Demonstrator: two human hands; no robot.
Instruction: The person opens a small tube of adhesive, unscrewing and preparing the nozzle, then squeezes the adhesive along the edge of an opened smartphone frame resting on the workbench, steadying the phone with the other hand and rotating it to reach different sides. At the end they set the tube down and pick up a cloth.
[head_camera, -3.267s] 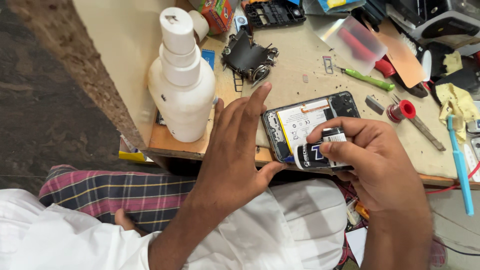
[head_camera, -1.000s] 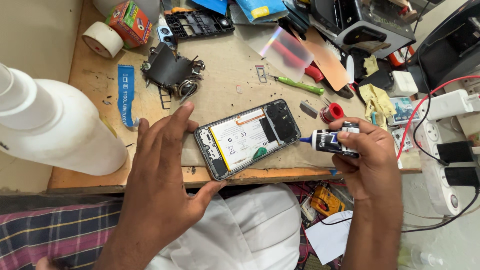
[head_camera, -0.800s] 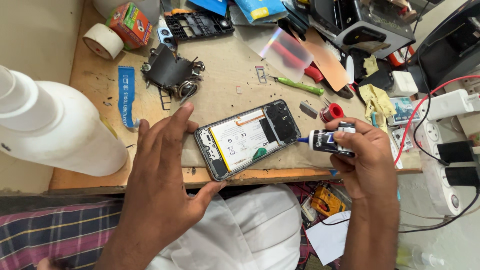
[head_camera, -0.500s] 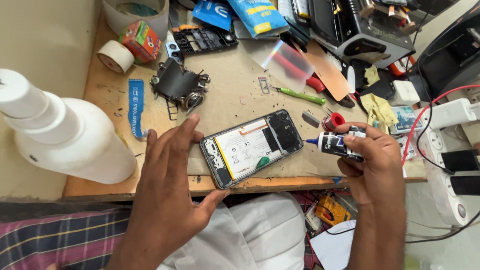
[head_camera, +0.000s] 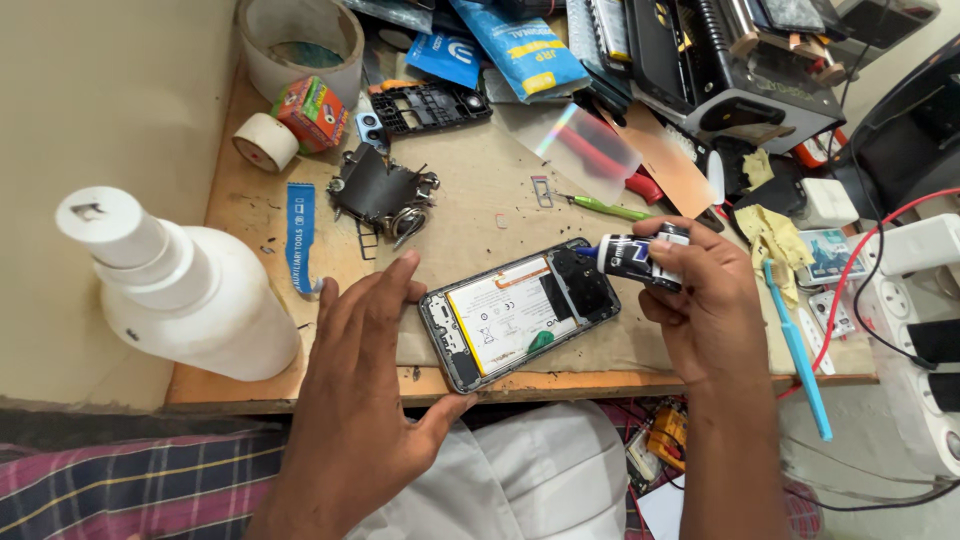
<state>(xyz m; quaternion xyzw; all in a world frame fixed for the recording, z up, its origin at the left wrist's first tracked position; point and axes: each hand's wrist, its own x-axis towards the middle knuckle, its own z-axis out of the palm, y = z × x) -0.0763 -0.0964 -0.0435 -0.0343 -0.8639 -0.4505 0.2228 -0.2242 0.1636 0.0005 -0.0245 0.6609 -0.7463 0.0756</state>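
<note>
Glue work on an opened phone (head_camera: 520, 325) is what I see from where I stand: the phone lies with its back cover off near the front edge of the desk (head_camera: 480, 200), a little below the middle of the frame, its pale battery showing. The left hand (head_camera: 365, 400) lies flat beside the phone's left end, fingers spread on the desk and thumb hooked under the desk edge, touching the frame and keeping it from sliding. The right hand (head_camera: 700, 300) pinches a small dark glue tube (head_camera: 640, 258) between thumb and fingers, and the blue nozzle points at the dark upper end of the phone, very close to the frame; whether the tip touches it I cannot tell. In my judgement, a thin, even line needs only a light squeeze, with the nozzle kept low and moving slowly along the edge, while the left hand presses steadily so the phone does not turn. A big white bottle (head_camera: 180, 295) stands at the left of the frame, a green screwdriver (head_camera: 610, 210) lies just above the phone, and a blue toothbrush (head_camera: 795, 345) lies at the right.
</note>
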